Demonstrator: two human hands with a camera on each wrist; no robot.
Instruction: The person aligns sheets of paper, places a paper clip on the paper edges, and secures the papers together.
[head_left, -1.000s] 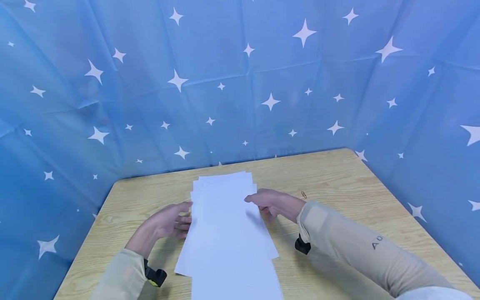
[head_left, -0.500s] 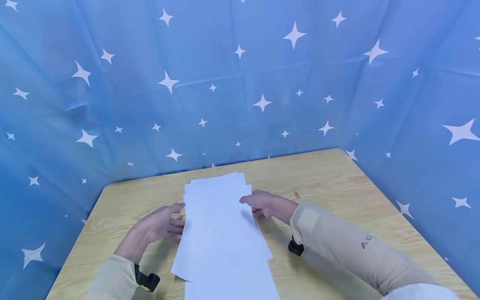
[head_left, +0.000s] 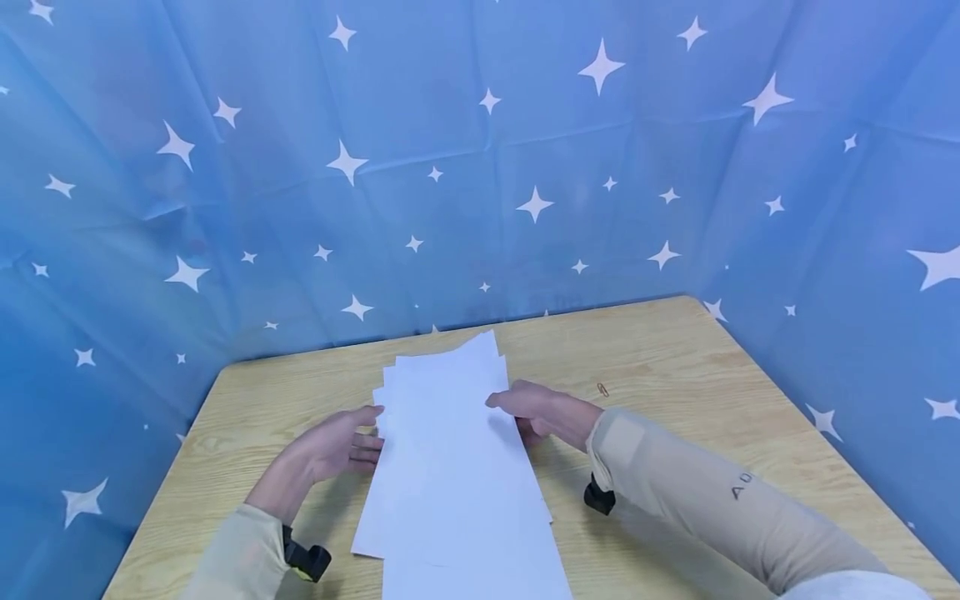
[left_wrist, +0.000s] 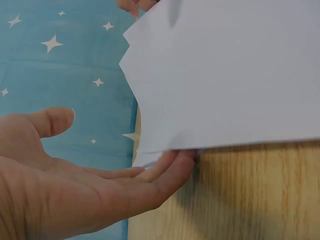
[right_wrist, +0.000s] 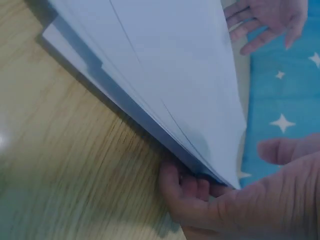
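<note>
Several white paper sheets lie in an uneven, overlapping pile on the wooden table. At the pile's left side, my left hand has its thumb apart and its extended fingers touching the paper's edge. On the opposite side is my right hand, thumb over the paper in the head view. From the right wrist, its loosely bent fingers meet the underside and edge of the sheets, and the thumb stands off them. Paper partly hides the fingertips of both hands.
A small orange-brown paper clip lies on the table to the right of the pile. Behind the table hangs a blue curtain with white stars, and it continues around both sides.
The far right corner of the top sheets has risen and shifted outward, and a sheet edge shows farther out at the left. Both hands stay at the pile's sides.
</note>
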